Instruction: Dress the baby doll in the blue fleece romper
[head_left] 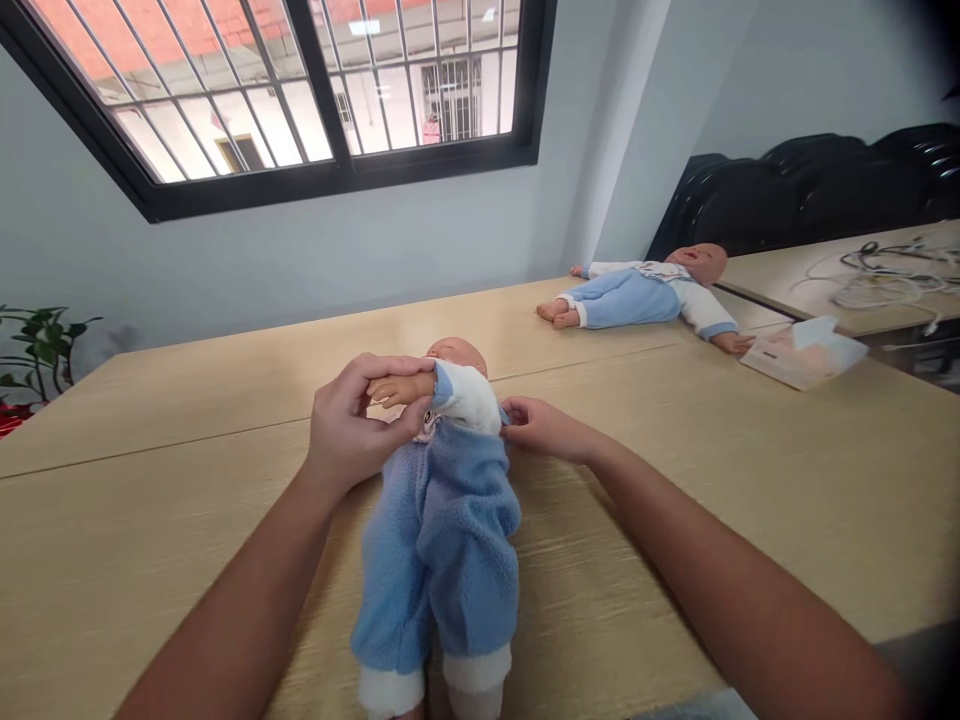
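Against a grey wall (225, 270), under its one window (300, 175), the desk (187, 560) bears the near doll (469, 510), on its back with legs towards me; my left hand (352, 420) is curled half-closed round one doll wrist, my right hand (546, 428) pinched nearly together at its side (on cuff or doll fingers, I cannot tell). Should I pull unevenly, the doll could roll or a sleeve stretch. I count two dolls, near doll and far doll (637, 297), one tissue box (795, 358) and one plant (46, 345).
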